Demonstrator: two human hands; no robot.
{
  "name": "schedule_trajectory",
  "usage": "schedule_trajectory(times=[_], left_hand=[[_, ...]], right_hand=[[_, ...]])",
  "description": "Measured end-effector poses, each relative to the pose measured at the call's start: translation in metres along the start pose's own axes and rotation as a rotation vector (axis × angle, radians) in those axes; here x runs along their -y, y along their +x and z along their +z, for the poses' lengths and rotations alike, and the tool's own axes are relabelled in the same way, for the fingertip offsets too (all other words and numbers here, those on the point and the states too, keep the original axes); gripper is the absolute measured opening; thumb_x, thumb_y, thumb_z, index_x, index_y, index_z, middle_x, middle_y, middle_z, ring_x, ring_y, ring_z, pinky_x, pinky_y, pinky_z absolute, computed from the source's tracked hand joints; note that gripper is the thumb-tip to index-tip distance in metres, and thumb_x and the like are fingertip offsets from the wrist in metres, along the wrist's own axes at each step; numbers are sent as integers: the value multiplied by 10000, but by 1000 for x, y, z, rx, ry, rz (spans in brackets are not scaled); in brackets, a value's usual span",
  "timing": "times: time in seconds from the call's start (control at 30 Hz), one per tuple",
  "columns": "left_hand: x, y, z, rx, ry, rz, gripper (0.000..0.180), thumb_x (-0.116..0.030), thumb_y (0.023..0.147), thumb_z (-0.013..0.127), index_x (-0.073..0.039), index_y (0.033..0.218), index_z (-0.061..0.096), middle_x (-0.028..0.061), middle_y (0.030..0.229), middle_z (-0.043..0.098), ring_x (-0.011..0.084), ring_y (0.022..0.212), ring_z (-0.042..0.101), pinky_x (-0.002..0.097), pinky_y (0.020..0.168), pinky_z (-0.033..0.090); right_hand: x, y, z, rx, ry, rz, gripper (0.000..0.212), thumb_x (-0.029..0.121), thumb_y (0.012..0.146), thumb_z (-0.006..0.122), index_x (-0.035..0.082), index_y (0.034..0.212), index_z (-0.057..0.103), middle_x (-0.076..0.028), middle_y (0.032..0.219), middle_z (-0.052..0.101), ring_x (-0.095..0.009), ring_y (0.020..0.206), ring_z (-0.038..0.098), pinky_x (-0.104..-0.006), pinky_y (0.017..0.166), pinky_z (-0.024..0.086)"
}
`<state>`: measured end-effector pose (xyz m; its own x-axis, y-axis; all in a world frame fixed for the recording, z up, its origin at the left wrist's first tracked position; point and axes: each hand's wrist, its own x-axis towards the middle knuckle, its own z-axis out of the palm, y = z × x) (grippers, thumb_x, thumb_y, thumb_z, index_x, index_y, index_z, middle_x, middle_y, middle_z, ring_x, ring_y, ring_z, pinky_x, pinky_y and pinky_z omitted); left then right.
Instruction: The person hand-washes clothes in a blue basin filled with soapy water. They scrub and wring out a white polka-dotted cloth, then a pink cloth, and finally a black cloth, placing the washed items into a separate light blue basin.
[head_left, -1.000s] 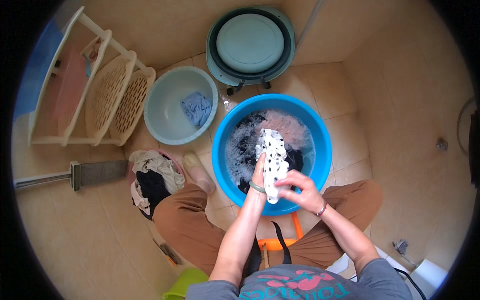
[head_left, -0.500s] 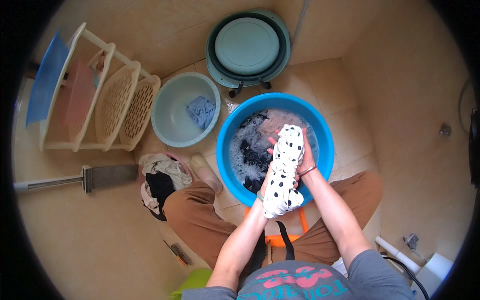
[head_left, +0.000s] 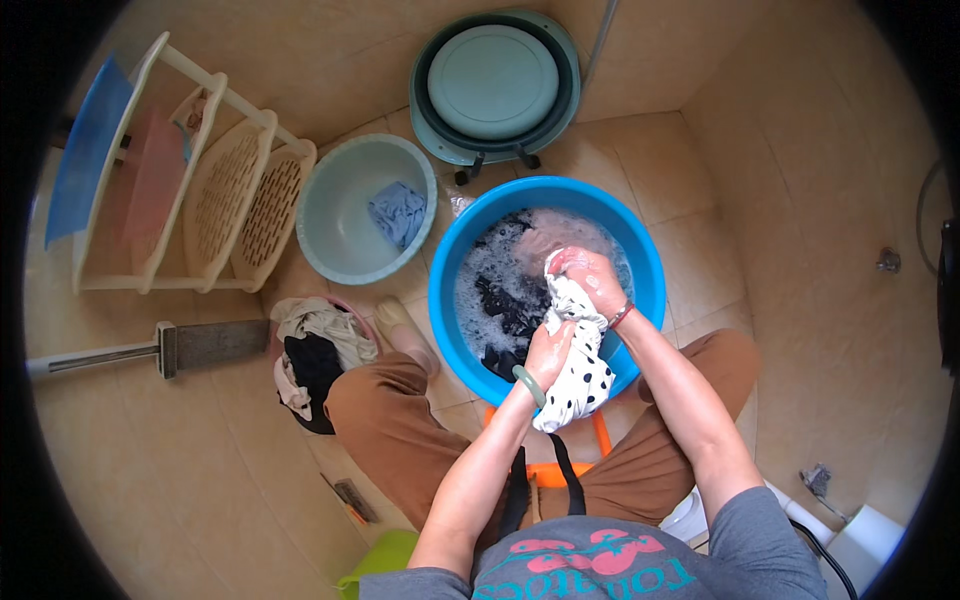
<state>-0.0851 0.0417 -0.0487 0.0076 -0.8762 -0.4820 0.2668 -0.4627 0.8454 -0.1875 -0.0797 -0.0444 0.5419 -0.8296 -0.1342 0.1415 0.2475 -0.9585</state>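
Over the near right side of a blue basin, a white garment with black dots hangs bunched between my hands. My right hand is closed round its upper end, knuckles up. Lower down, my left hand grips the left side of the same cloth, with a green bangle at the wrist. The garment's lower end drapes over the basin's near rim. Sudsy water fills the basin, with dark cloth and a pinkish piece soaking in it.
A pale green basin holds a blue cloth. A heap of clothes fills a pink tub at left, near a flat mop. Behind stand a cream rack and a folded green basin. An orange stool is beneath me.
My hands have turned from cradling the dotted garment on upturned palms to gripping it from above. Its upper end is now bunched in my right hand, and the cloth hangs looser.
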Motion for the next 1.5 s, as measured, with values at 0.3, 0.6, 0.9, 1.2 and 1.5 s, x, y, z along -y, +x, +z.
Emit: schedule_trajectory(times=[0.3,0.6,0.9,1.2,1.5], left_hand=[[-4,-4,5,-213,221,117,412,-190,897,533,31,1242,493,232,1122,627,341,1073,602,389,909,457],[-26,-13,-4,95,-720,-168,522,-203,947,546,-35,1394,336,115,1311,504,182,1165,517,306,1001,410],[-31,-18,5,-7,-288,31,570,-161,863,691,13,1327,408,98,1195,579,166,1043,596,307,885,501],[-85,-41,10,423,-1182,-425,531,-438,936,511,-36,1282,484,98,1044,623,190,735,625,324,574,548],[-58,-56,20,728,-1703,-487,567,-482,922,518,-38,1269,453,96,991,551,258,780,574,349,589,523]], right_hand=[[-6,1,26,-257,-613,-75,232,-28,771,446,17,870,651,-168,888,606,-344,893,591,-390,798,466],[-16,2,17,-404,-631,9,450,-37,789,430,60,1214,542,-204,1158,570,-356,1098,554,-392,981,418],[25,1,15,-99,520,401,508,116,893,603,-2,1355,428,-91,1129,615,-170,1017,609,-313,891,508],[21,-3,9,5,903,348,739,706,883,383,195,1417,395,-126,1393,456,-372,1258,463,-557,1008,416],[71,-12,36,348,923,81,565,563,862,571,135,1231,567,-170,1243,534,-432,1217,488,-609,982,419]])
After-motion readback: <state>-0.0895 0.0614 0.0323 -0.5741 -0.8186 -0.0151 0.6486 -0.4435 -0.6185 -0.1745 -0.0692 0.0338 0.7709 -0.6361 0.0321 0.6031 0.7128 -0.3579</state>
